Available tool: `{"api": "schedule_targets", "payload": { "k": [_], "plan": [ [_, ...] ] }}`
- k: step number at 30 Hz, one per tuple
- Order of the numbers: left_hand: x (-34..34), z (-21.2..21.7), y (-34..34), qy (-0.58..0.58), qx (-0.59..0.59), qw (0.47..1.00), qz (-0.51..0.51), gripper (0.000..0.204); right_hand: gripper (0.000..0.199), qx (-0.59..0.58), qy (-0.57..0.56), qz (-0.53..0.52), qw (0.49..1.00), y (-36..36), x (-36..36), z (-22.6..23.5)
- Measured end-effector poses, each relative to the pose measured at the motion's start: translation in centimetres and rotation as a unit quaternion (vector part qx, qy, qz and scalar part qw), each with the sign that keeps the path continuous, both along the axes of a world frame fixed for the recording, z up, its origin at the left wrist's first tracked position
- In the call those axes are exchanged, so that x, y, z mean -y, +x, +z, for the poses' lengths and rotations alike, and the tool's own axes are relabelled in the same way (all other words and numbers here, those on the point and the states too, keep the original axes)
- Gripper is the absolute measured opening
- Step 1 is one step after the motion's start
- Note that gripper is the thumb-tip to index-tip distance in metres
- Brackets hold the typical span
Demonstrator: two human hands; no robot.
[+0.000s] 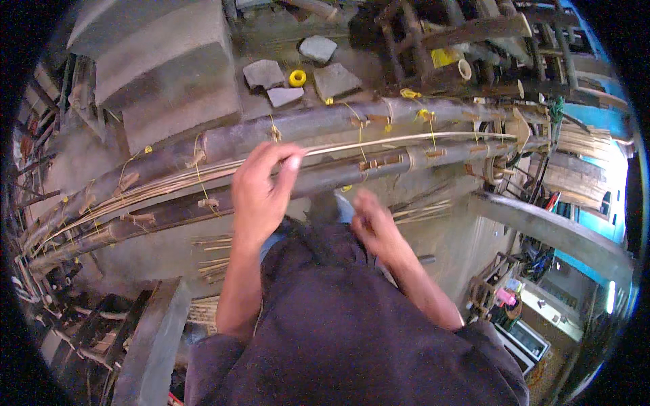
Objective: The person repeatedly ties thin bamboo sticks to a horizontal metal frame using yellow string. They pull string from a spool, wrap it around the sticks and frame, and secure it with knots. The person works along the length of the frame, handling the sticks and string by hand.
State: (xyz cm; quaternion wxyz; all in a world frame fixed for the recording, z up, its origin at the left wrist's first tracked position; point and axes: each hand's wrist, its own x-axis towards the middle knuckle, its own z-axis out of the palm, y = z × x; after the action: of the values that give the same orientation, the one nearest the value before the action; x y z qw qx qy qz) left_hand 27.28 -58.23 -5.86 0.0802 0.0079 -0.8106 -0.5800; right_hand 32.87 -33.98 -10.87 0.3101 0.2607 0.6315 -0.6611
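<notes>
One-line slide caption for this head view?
Left hand pinches thin bamboo strips laid between two long bamboo poles bound with yellow string; the right hand hovers blurred nearby.

Matt, dusty bamboo poles (318, 122) carry pale smooth bamboo strips (379, 141), tied with glossy yellow plastic string (430, 125).

left hand (261, 186) on bamboo strips (162, 184), right hand (372, 223) blurred, perhaps empty

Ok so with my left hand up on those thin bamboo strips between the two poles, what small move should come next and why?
Probably bring the right hand up to the thin bamboo strips. The left hand already rests on them where they run between the two dark poles, while the right hand hangs lower, blurred and apparently empty. A second hand would likely steady the long, flexible bundle.
</notes>
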Motion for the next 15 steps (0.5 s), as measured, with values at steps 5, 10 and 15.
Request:
{"api": "schedule_targets", "payload": {
  "k": [5, 10, 15],
  "plan": [
    [-6.5, -1.7, -4.3, -0.161, -0.075, 0.981, -0.072, 0.016, 0.035, -0.213, 0.082, 0.331, 0.916, -6.2, -5.9, 1.1],
    [-10.4, -8.2, -3.8, -0.328, -0.009, 0.941, -0.084, 0.017, 0.012, -0.462, 0.316, 0.608, 0.564, -17.7, 4.0, 15.7],
    [-10.9, -8.2, -4.4, -0.317, -0.03, 0.945, -0.075, 0.022, 0.024, -0.415, 0.297, 0.538, 0.671, -27.1, 5.9, 6.1]
  ]
}}
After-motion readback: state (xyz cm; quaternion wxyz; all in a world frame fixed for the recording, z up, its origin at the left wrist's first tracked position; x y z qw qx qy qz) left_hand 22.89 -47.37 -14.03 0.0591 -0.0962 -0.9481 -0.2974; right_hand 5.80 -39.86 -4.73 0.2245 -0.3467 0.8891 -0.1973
